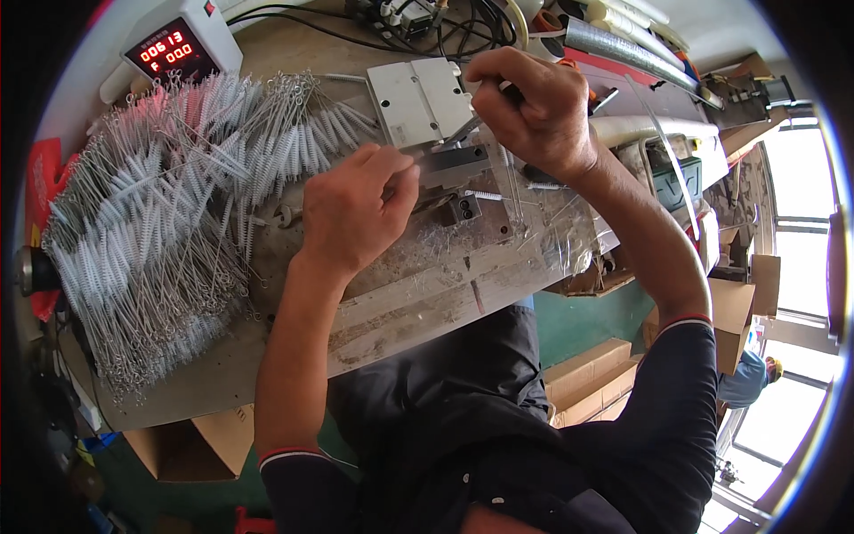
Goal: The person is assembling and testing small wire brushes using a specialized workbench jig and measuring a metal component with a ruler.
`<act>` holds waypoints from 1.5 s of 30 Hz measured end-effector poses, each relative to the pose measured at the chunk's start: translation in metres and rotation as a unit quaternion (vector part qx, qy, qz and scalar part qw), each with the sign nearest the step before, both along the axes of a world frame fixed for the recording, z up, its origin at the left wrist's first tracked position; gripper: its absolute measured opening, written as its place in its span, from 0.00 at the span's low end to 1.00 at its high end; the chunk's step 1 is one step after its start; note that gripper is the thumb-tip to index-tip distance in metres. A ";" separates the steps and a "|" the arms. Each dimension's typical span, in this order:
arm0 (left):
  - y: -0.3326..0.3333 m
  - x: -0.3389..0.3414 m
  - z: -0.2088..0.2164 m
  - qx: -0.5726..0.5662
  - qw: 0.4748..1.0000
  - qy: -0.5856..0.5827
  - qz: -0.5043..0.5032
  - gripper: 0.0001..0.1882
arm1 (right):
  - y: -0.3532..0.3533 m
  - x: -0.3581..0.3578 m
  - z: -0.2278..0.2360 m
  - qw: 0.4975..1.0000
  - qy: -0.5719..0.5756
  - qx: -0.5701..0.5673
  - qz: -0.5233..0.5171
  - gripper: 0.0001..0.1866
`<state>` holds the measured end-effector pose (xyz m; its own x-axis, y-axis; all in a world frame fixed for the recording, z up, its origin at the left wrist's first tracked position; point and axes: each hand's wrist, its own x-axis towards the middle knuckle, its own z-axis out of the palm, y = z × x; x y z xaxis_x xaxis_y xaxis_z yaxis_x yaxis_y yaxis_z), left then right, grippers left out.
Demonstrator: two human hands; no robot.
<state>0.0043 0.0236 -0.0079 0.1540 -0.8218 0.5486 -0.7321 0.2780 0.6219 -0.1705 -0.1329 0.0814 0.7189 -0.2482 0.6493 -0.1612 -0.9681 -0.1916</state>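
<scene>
My left hand point(356, 209) is raised over the workbench point(414, 316), fingers curled in a pinch; what they hold, if anything, is hidden. To its right and farther up, my right hand point(534, 111) is closed in a fist. A slim metal tool point(461, 135) sticks out from it toward the left hand; its kind I cannot make out. Beneath the hands lie a dark metal bar point(454, 158) and a small metal block point(464, 210) with holes. A small white-bristled wire brush point(483, 195) lies beside the block.
A large heap of wire brushes point(160, 214) with looped ends covers the bench's left side. Behind it stands a counter box point(182, 49) with red digits. A white machine block point(418, 102), cables and rolls lie at the back. Cardboard boxes point(592, 383) stand below; another person point(747, 381) is far right.
</scene>
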 end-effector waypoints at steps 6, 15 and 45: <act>0.001 0.001 0.002 -0.003 0.999 0.028 -0.018 0.04 | -0.006 -0.026 -0.020 0.990 -0.050 0.120 -0.046 0.06; 0.000 -0.002 0.003 -0.017 1.000 0.014 -0.001 0.04 | -0.008 -0.041 -0.068 0.916 -0.176 0.324 -0.160 0.07; 0.002 0.003 -0.002 -0.020 1.000 -0.007 -0.007 0.03 | 0.010 -0.033 -0.017 0.939 -0.166 0.231 -0.195 0.07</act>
<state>0.0072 0.0253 -0.0095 0.1354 -0.8012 0.5829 -0.7369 0.3118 0.5997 -0.2032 -0.1228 0.0642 0.2919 -0.7606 0.5800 -0.3433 -0.6493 -0.6787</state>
